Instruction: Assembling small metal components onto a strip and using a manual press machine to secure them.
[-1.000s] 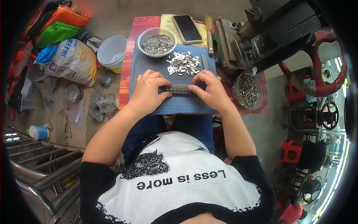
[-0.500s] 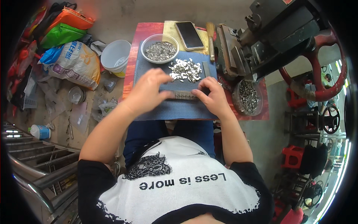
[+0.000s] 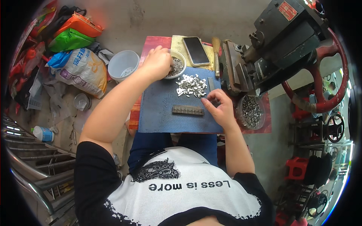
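Note:
My left hand (image 3: 158,64) is over the white bowl (image 3: 183,60) of small grey metal pieces (image 3: 176,67), at the mat's far left. Its fingers bend down at the bowl, and their tips are hidden. My right hand (image 3: 223,107) hovers at the right of the blue mat (image 3: 158,118), thumb and forefinger drawn together; anything between them is too small to make out. Left of it, untouched, lies a slotted metal block (image 3: 187,110) with a row of grooves. A loose heap of small shiny metal pieces (image 3: 191,86) sits between the bowl and my right hand.
A phone (image 3: 196,51) rests on a yellow cloth beside a brush (image 3: 216,56). To the right stand a dark press machine (image 3: 279,41) with a red handwheel (image 3: 337,49) and a tub of metal pieces (image 3: 250,113). A white bucket (image 3: 123,64) and bags (image 3: 81,71) are at left.
My left hand has moved from the slotted block up to the bowl. My right hand has come off the block's right end. The whole view has shifted slightly.

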The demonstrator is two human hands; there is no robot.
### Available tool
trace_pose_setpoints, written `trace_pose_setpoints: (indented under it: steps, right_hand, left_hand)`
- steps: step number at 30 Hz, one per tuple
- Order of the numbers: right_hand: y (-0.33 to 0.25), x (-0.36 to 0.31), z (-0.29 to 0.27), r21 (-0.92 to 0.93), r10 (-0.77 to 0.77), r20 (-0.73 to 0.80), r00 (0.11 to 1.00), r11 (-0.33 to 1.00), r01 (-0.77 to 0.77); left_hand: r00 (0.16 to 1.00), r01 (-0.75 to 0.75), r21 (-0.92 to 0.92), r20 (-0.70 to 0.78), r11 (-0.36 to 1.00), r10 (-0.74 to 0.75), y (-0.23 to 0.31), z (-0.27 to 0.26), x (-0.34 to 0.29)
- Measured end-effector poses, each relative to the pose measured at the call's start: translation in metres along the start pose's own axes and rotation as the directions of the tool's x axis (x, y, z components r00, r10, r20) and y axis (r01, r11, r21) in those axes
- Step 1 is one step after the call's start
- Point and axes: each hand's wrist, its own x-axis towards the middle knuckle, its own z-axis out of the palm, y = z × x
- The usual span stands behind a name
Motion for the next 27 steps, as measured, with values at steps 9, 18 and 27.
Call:
trace_pose_setpoints:
  steps: [9, 18, 27]
  right_hand:
    - [-0.019, 0.106, 0.040, -0.279, -0.205, 0.084, 0.975, 0.935, 0.220]
    - [-0.035, 0.145, 0.065, -0.178, -0.046, 0.330, 0.943, 0.978, 0.110]
    - [-0.037, 0.150, 0.063, -0.139, -0.020, 0.353, 0.936, 0.988, 0.074]
  left_hand:
    - [0.976, -0.067, -0.390, -0.217, 0.918, -0.021, -0.025, 0.023, -0.007]
    - [0.960, -0.138, -0.420, -0.280, 0.897, 0.017, -0.025, 0.016, -0.013]
    - [0.979, -0.101, -0.635, -0.200, 0.766, -0.037, -0.035, 0.013, -0.018]
